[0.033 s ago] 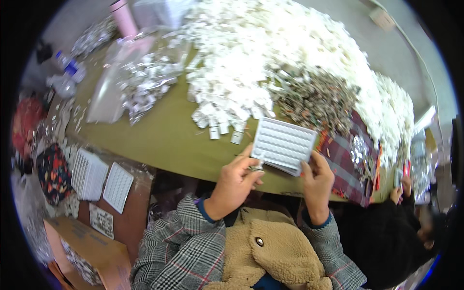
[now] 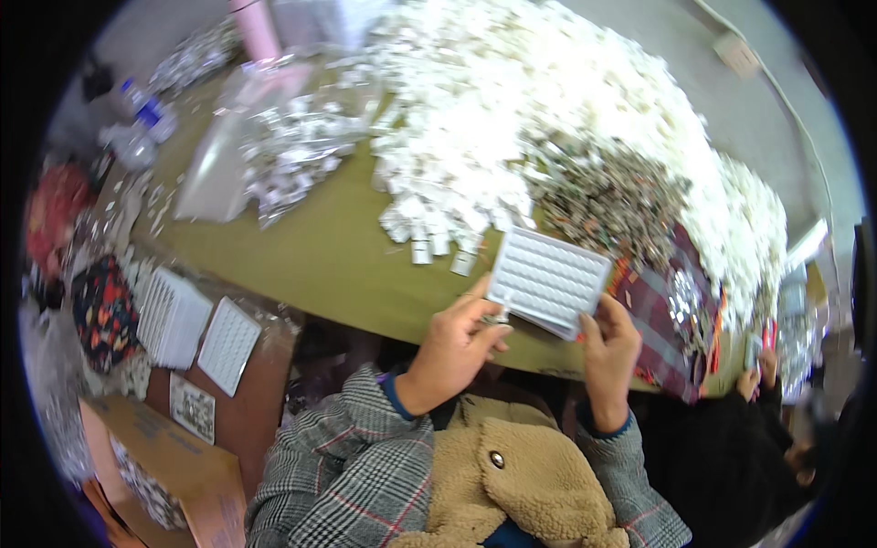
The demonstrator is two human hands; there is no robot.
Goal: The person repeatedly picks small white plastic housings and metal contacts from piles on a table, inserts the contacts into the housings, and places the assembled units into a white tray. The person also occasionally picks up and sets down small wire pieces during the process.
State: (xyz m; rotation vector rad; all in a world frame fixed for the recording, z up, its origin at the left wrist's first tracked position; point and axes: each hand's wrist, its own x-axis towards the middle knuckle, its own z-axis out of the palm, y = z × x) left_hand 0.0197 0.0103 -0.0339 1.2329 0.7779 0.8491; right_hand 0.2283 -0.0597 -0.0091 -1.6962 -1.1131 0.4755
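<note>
A white tray (image 2: 550, 277) with rows of small rounded hollows is tilted at the table's near edge; a second light layer shows under its lower edge. My right hand (image 2: 609, 354) grips its lower right corner between thumb and fingers. At the lower left corner is my left hand (image 2: 454, 345), closed, with a small white and metallic piece (image 2: 496, 318) pinched at its fingertips; its exact kind is too small to make out. Just beyond the tray lie a heap of small white pieces (image 2: 466, 173) and a pile of small brownish metallic parts (image 2: 617, 196).
To the left, a stack of white trays (image 2: 171, 320) and a single tray (image 2: 228, 347) lie beside an open cardboard box (image 2: 174, 452). A clear bag of pieces (image 2: 292, 155) and a pink bottle (image 2: 257, 32) are farther back. Another person's hand (image 2: 767, 367) is at the right.
The whole view has shifted slightly, so the table and piles appear a little farther right. Both hands keep the same hold beside the tray.
</note>
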